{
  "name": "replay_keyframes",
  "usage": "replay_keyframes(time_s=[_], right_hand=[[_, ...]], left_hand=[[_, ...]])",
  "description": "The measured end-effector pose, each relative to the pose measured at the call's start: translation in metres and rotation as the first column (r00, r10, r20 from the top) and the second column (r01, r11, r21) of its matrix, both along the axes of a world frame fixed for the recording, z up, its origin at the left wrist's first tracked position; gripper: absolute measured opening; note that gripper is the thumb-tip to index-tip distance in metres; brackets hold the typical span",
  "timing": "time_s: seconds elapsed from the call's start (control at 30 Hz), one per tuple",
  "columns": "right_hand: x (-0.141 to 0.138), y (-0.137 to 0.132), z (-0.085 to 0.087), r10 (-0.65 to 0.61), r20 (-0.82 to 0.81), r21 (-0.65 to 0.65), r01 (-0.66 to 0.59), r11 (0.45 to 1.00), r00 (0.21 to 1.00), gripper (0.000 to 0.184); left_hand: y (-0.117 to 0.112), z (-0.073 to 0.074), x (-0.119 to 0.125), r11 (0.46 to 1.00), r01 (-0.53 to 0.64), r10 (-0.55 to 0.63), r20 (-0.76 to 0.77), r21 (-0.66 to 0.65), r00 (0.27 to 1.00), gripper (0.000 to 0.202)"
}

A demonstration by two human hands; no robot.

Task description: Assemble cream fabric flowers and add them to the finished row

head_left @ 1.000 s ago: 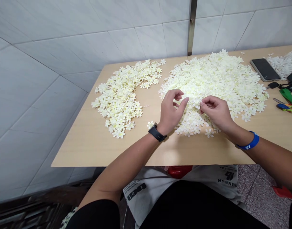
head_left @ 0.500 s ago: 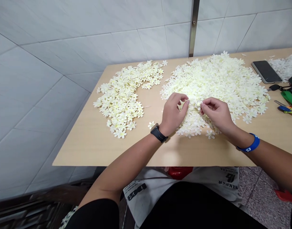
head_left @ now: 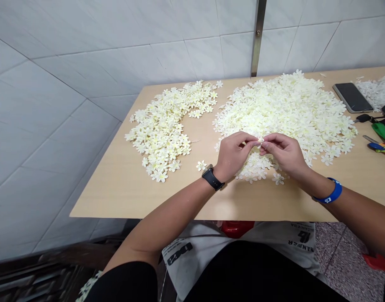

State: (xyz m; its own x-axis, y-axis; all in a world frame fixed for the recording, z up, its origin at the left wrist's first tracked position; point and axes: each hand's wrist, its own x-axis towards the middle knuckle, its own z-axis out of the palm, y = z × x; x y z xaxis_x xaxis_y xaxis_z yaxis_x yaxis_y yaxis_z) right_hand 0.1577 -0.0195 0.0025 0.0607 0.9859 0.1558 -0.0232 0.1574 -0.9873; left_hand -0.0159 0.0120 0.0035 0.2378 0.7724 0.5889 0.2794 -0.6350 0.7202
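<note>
My left hand (head_left: 235, 153) and my right hand (head_left: 284, 152) meet fingertip to fingertip over the near side of a large heap of white artificial flowers (head_left: 283, 105). Pinched between them is a small artificial flower (head_left: 260, 140), pale and mostly covered by the fingers. Both hands are closed, thumb against forefinger. What else the right fingertips may hold is too small to make out. One loose flower (head_left: 201, 165) lies beside my left wrist, and another flower (head_left: 278, 178) rests below my right hand.
A second, curved pile of yellowish-white flowers (head_left: 167, 121) lies on the left of the table (head_left: 113, 184). At the right are a phone (head_left: 352, 97), a heap of small white pieces (head_left: 377, 91) and scissors (head_left: 379, 147). A tiled wall (head_left: 198, 54) borders the back.
My hands, apart half a second ago, have come together at the fingertips. My left fingers have closed on the flower. The piles look the same.
</note>
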Motion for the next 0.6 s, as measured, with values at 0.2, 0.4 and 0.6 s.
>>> replay_keyframes(time_s=[0.2, 0.4, 0.6], right_hand=[[-0.0006, -0.0009, 0.0021, 0.012, -0.027, 0.008, -0.011, 1.000, 1.000, 0.039], [0.0021, 0.0007, 0.0007, 0.041, -0.023, -0.004, -0.042, 0.999, 0.999, 0.038], [0.0027, -0.0002, 0.0024, -0.084, 0.120, 0.081, 0.075, 0.994, 0.989, 0.038]], left_hand=[[0.0010, -0.0006, -0.0011, 0.999, 0.037, -0.037, 0.017, 0.025, 0.999, 0.012], [0.0019, 0.0019, -0.0017, 0.994, 0.095, -0.093, 0.051, -0.048, 0.994, 0.011], [0.0001, -0.0011, 0.0015, 0.937, 0.271, -0.235, 0.175, -0.221, 0.956, 0.018]])
